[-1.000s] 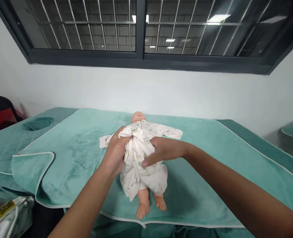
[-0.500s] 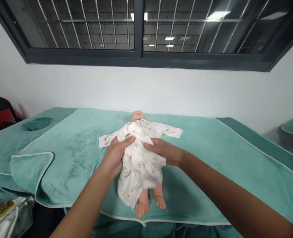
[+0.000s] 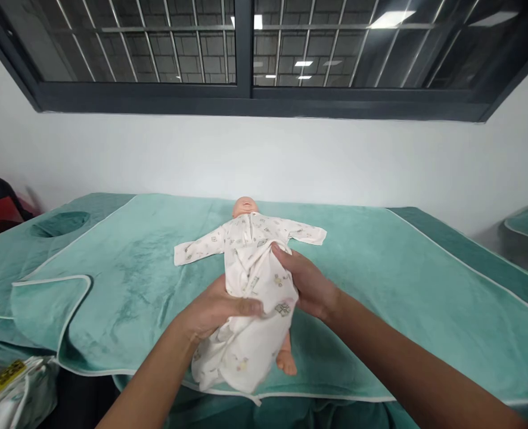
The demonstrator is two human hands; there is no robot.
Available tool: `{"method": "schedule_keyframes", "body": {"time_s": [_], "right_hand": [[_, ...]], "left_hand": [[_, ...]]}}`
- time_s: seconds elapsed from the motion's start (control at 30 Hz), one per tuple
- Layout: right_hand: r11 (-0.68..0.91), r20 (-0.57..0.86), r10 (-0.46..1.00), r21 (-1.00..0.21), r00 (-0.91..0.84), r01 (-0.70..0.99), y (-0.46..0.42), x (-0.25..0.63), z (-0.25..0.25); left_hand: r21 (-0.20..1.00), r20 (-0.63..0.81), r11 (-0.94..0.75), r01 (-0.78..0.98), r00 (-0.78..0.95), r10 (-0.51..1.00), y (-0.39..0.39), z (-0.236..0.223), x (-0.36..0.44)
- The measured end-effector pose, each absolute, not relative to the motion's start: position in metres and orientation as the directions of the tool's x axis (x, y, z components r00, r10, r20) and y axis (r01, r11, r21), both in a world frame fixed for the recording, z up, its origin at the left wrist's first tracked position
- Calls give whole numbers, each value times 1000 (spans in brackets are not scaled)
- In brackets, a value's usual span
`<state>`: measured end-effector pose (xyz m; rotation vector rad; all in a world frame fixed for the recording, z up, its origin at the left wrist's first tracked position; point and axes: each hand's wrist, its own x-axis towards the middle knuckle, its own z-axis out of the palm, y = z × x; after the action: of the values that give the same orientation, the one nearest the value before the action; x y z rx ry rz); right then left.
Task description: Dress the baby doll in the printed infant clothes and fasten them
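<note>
A baby doll (image 3: 245, 206) lies on its back with its head toward the wall. It wears a white printed baby gown (image 3: 264, 333), whose sleeves spread out to both sides. My left hand (image 3: 221, 307) grips the gown's lower front from the left, thumb on top. On the right edge, at about waist height, my right hand (image 3: 306, 277) pinches the same cloth. One bare foot (image 3: 286, 360) shows below the hem on the right; the other leg is hidden under the fabric.
A green towel (image 3: 380, 298) with white piping covers the bed, its left corner folded over. At the left end is a round face hole (image 3: 61, 224). A white bundle with a yellow label (image 3: 18, 390) sits at lower left. A barred window (image 3: 246, 53) is above.
The lifted cloth has come down over the legs, covering one foot. My left hand has moved lower along the gown, and the chest front now lies flatter.
</note>
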<state>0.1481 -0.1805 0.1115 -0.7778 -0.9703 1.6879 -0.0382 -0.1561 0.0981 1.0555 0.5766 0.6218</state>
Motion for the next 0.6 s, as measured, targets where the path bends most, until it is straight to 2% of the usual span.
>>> {"method": "schedule_keyframes", "body": {"time_s": [0.1, 0.2, 0.27, 0.4, 0.5, 0.6], "right_hand": [[-268, -104, 865, -923, -492, -277, -191, 151, 104], [-311, -140, 746, -937, -652, -156, -197, 155, 98], [-300, -103, 804, -921, -585, -250, -198, 158, 94], [-200, -62, 961, -831, -271, -520, -208, 162, 85], [-258, -122, 955, -789, -269, -558, -228, 164, 74], [-355, -203, 923, -777, -327, -519, -257, 161, 60]], "left_hand": [[853, -142, 371, -366, 522, 841, -161, 102, -30], [815, -180, 420, -399, 515, 838, -168, 109, -21], [807, -205, 455, -377, 543, 814, -171, 107, -19], [833, -278, 504, -228, 615, 738, -174, 90, -26], [876, -292, 481, -36, 755, 588, -175, 82, -38], [936, -275, 330, 120, 834, 478, -182, 87, -46]]}}
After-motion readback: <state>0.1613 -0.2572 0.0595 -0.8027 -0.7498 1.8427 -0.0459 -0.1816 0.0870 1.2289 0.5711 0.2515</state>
